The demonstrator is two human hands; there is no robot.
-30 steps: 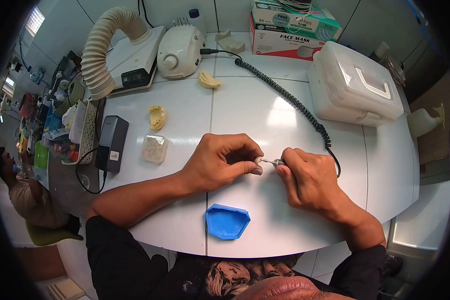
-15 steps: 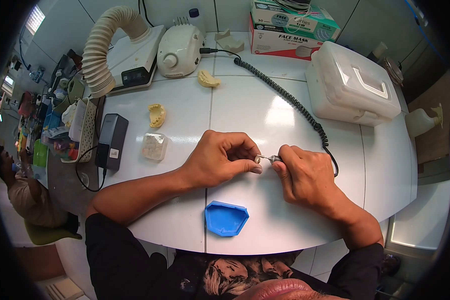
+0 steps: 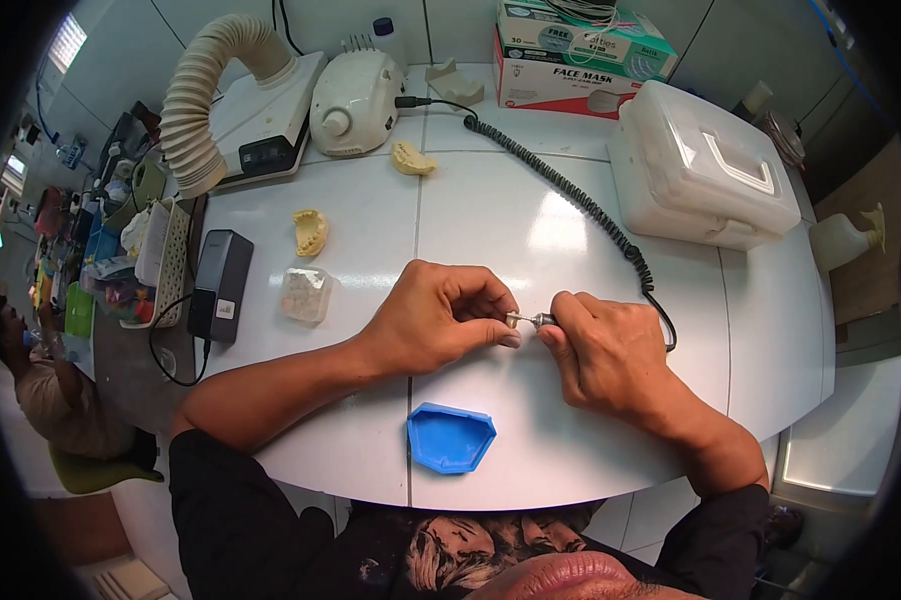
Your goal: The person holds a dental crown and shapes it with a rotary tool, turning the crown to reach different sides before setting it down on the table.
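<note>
My right hand [image 3: 615, 352] is closed around a rotary handpiece [image 3: 544, 320], whose thin bit points left. Between the thumb and fingers of my left hand [image 3: 440, 315] is a small pale piece [image 3: 511, 320], too small to identify. The bit's tip meets this piece, or very nearly; contact is hard to judge. A black coiled cord [image 3: 560, 190] runs from behind my right hand to the white control unit [image 3: 355, 105]. Below my hands lies a blue angular mould tray [image 3: 451, 439]. Left of my left hand is a small clear box [image 3: 306, 296].
Two yellow dental casts, one near [image 3: 310, 232] and one farther back [image 3: 411, 158], lie on the white table. A ribbed hose [image 3: 185, 110] arches at the back left, above a black power adapter [image 3: 221, 287]. A lidded plastic case [image 3: 705, 165] stands right. Another person [image 3: 55, 390] sits far left.
The handpiece and my right hand have shifted slightly left towards the piece. My left hand keeps its pinch in nearly the same place. The whole view has moved a little.
</note>
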